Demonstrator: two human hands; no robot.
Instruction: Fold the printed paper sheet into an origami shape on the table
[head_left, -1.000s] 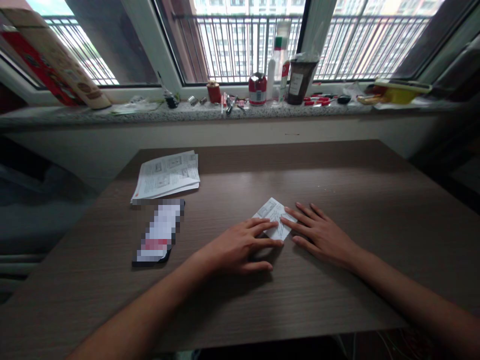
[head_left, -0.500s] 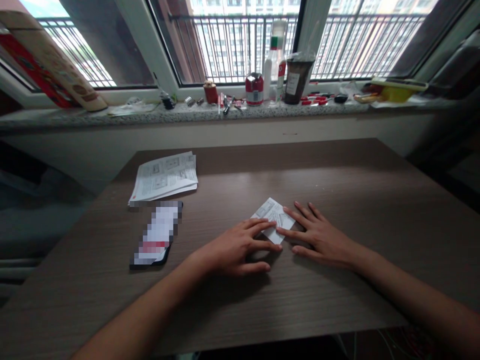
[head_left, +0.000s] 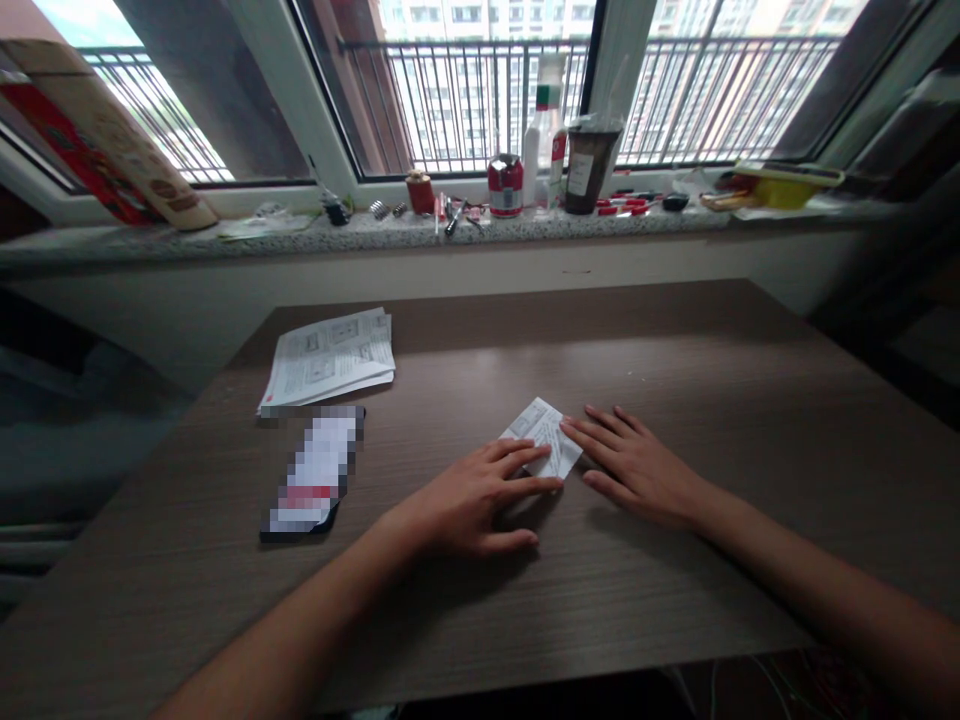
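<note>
A small folded piece of printed paper (head_left: 556, 455) lies flat on the desk, turned so a corner points away from me. My left hand (head_left: 484, 495) rests over its left side, fingers spread and fingertips on the paper, thumb on the desk. My right hand (head_left: 637, 465) lies at the paper's right edge with fingers stretched out, its fingertips touching the right corner. Part of the paper's left side is hidden under my left fingers. Neither hand grips anything.
Left on the brown desk (head_left: 465, 640) are a stack of printed sheets (head_left: 330, 355) and a phone (head_left: 315, 475) with a blurred screen. Behind, the stone windowsill (head_left: 390, 232) bears a red can (head_left: 505, 186), a dark drink cup (head_left: 590, 168) and a yellow container (head_left: 787, 187).
My right hand's fingers have come closer together and drawn back off the middle of the paper to its right edge. My left hand has barely moved. The view has tilted slightly.
</note>
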